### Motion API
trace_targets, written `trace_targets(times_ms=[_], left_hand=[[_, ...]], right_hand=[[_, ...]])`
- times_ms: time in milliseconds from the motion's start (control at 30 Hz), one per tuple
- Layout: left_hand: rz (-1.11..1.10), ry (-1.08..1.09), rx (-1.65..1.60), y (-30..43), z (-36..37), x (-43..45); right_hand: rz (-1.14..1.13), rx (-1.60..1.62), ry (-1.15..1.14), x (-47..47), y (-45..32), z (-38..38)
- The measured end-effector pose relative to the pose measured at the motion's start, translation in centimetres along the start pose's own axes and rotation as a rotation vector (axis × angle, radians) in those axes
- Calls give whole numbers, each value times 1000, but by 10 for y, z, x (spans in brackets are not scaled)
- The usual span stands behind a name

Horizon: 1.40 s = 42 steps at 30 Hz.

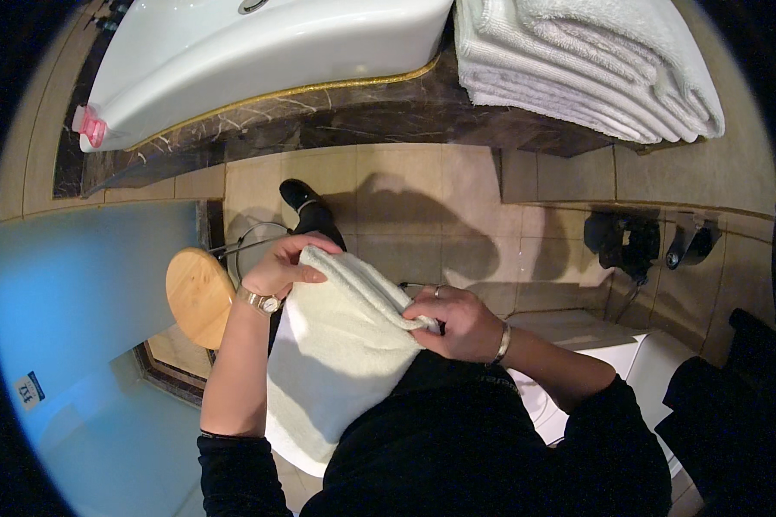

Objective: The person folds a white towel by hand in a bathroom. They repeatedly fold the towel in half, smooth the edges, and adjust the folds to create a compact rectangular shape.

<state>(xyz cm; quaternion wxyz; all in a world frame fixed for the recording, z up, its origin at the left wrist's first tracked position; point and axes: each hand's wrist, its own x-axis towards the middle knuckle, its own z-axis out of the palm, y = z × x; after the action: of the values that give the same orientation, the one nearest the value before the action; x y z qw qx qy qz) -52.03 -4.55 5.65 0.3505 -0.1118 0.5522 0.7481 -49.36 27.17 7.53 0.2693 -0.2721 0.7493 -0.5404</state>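
A white terry towel (343, 342), folded over in layers, hangs in front of my body between both hands. My left hand (289, 263), with a watch at the wrist, pinches its upper left corner between thumb and fingers. At the other end of the folded edge, my right hand (456, 323) grips the towel's right corner; it has a ring and a bracelet. The towel's lower part lies against my dark clothing. A stack of folded white towels (575, 71) rests on the dark marble counter (375, 119) at the upper right.
A white washbasin (284, 52) stands on the counter, with a small pink bottle (92, 127) at its left corner. To my left are a round wooden stool (200, 297) and a frosted glass panel (90, 271). A white toilet (556, 388) is partly visible at right.
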Motion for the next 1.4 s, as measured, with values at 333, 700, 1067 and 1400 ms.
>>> trace_targets(times_ms=[333,700,1067,1400], left_hand=[[13,15,101,9,6,1],[-138,63,809,-1,-9,50],[-404,43,465,5,-25,63],[-259,-185,465,-11,-48,60]], right_hand=[[257,102,-218,20,11,2],[785,710,-264,48,115,36],[487,536,-446,56,94,19],[339,284,-630,54,91,2]])
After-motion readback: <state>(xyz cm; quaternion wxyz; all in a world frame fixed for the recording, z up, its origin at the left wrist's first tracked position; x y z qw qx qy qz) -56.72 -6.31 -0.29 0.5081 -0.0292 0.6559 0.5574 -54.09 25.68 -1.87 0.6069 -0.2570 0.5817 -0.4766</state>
